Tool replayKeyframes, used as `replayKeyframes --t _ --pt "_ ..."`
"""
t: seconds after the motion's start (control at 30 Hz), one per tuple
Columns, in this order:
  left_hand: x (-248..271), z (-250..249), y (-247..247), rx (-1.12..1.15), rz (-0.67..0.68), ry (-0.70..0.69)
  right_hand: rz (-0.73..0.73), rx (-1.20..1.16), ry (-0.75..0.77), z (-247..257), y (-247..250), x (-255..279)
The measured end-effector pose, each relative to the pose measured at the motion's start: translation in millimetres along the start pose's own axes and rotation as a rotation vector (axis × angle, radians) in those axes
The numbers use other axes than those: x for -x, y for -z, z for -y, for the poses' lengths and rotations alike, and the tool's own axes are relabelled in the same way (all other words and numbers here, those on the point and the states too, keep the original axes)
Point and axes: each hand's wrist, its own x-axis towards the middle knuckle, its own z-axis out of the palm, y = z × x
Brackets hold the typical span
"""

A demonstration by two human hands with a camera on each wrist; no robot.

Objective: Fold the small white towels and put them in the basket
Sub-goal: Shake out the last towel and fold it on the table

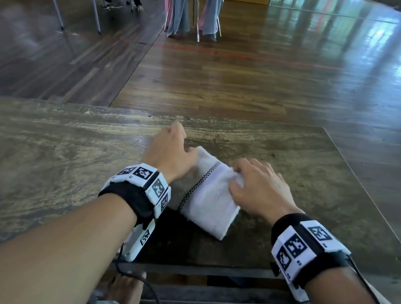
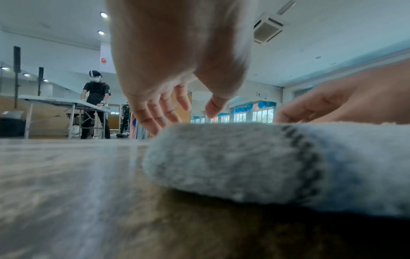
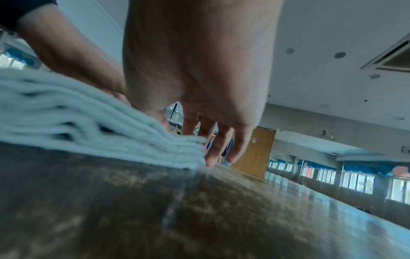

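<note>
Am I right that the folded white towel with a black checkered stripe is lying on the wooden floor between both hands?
Not quite: the folded white towel with a black checkered stripe lies on the worn wooden table, not the floor, between the left hand and right hand, as the head view shows.

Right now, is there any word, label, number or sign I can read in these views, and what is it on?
No readable words anywhere.
Left wristband: black-and-white square code markers; tiny characters beside them too small to read.
Right wristband: the same, small print too blurred.
Towel: checkered stripe only, no text.
Door: a small sign, unreadable.
</note>
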Motion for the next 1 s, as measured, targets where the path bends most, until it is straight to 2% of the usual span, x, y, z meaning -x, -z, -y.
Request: replayKeyframes --t 0.1,0.17,0.23,0.3,0.4,0.5,0.63,0.7,0.83,1.0 --pt "5.2 -7.9 7.1 -0.037 0.036 -0.062 0.034 0.141 -0.106 2.2 10.1 8.5" --pt "11.3 -12.0 7.0 -0.105 0.107 -0.088 -0.061 0.116 -0.091 3.0 10.4 10.6" --pt "20.3 -17.7 1.4 -0.171 0.188 -0.074 -0.269 0.089 0.024 3.3 8.4 10.3" --pt "29.0 -26.5 -6.5 -0.182 0.283 -0.003 -0.345 0.044 0.215 6.7 5.9 7.4" --pt "37.8 -32.4 -21.2 -0.221 0.494 0.023 -0.162 -0.077 0.385 12.3 -10.9 3.5" --pt "38.3 -23.4 -26.9 -0.278 0.612 -0.056 0.087 -0.158 0.300 13.7 -28.8 0.9" --pt "34.0 -8.6 -26.8 -0.253 0.607 -0.119 0.327 -0.062 0.153 1.6 -32.4 -1.6" --pt "32.6 -4.2 -28.3 -0.256 0.594 -0.135 0.360 -0.017 0.120 -4.6 -33.6 -0.8" --pt "34.0 2.4 -28.8 -0.259 0.564 -0.090 0.336 -0.037 0.065 -6.6 -38.0 2.1" --pt "47.3 2.2 -22.3 -0.268 0.449 0.171 0.274 -0.097 -0.025 -1.8 -44.2 12.7"
